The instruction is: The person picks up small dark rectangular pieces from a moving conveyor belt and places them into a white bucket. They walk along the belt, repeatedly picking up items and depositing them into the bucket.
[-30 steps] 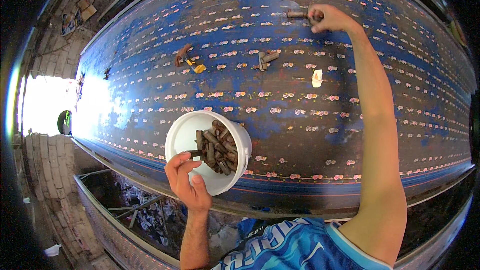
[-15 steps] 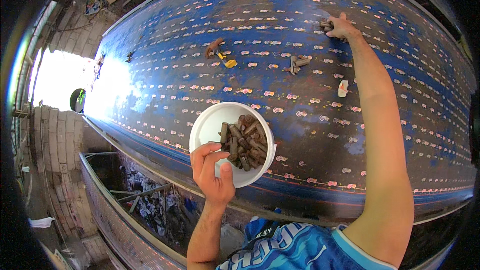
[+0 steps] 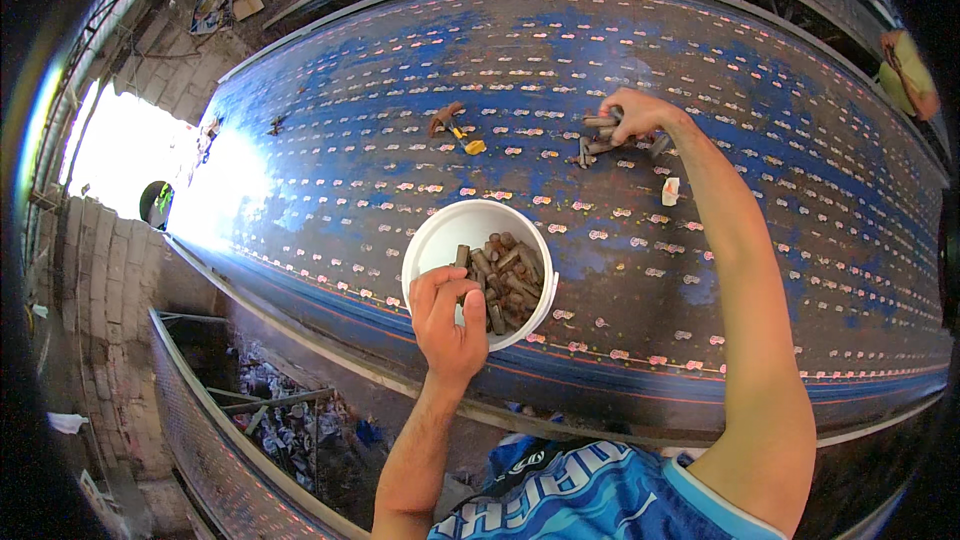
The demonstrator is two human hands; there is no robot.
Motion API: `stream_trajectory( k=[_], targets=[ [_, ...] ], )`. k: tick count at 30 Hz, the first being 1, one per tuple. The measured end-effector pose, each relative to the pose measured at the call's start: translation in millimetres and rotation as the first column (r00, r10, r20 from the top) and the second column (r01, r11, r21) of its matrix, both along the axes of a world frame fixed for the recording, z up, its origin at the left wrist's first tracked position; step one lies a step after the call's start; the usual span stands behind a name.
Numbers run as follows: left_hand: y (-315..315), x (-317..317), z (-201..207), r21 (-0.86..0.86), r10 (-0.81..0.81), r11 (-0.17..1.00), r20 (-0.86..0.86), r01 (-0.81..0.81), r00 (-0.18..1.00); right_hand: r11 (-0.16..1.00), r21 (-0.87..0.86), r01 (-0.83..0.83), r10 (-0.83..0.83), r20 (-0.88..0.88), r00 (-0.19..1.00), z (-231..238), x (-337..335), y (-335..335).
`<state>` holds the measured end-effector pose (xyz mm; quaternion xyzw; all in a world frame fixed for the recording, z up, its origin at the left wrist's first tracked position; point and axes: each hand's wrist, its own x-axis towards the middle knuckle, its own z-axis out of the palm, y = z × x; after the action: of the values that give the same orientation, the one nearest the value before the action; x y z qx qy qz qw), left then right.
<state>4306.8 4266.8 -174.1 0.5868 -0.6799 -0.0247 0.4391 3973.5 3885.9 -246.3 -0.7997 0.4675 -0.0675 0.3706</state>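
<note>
A white bucket (image 3: 428, 240) stands on a long, blue-and-dark surface (image 3: 640, 315) with rows of small pale marks. Inside lie many short brown rods (image 3: 515, 285), heaped toward the right. My left hand (image 3: 450, 325) is over its near rim, fingers bent and apart; I see nothing held in them. Farther out and to the right, my right hand (image 3: 638, 118) is closed on several short brown rods (image 3: 597, 123). Just below its fingers, more rods (image 3: 588, 151) lie on the surface. A grey-brown piece (image 3: 658, 146) shows under the palm; whether it is held I cannot tell.
Left of my right hand lies a tool with a rusty head and yellow handle end (image 3: 472, 147). A whitish scrap (image 3: 670, 191) is beside my right forearm. Part of another person (image 3: 908, 75) shows at the far right. A metal frame (image 3: 185, 380) stands at the lower left.
My right hand has come back nearer and to the left, with rods in it, over the small cluster of rods. My left hand stays at the bucket; the whole view has shifted slightly.
</note>
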Motion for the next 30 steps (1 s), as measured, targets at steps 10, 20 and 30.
stream_trajectory(
  k=[10,20,30],
  targets=[
    [8,10,-25,-0.287,0.086,0.954,-0.019,-0.088,0.996,0.611,-0.402,-0.682,0.786,0.21,0.581,132,140,152],
    [9,14,-13,-0.132,0.103,0.986,0.002,-0.101,0.995,0.782,-0.325,0.532,-0.585,-0.089,0.806,8,56,94],
    [5,11,-7,-0.143,0.044,0.989,0.031,-0.039,0.999,0.842,-0.224,0.491,-0.534,-0.222,0.816,-52,102,93]
  ],
)
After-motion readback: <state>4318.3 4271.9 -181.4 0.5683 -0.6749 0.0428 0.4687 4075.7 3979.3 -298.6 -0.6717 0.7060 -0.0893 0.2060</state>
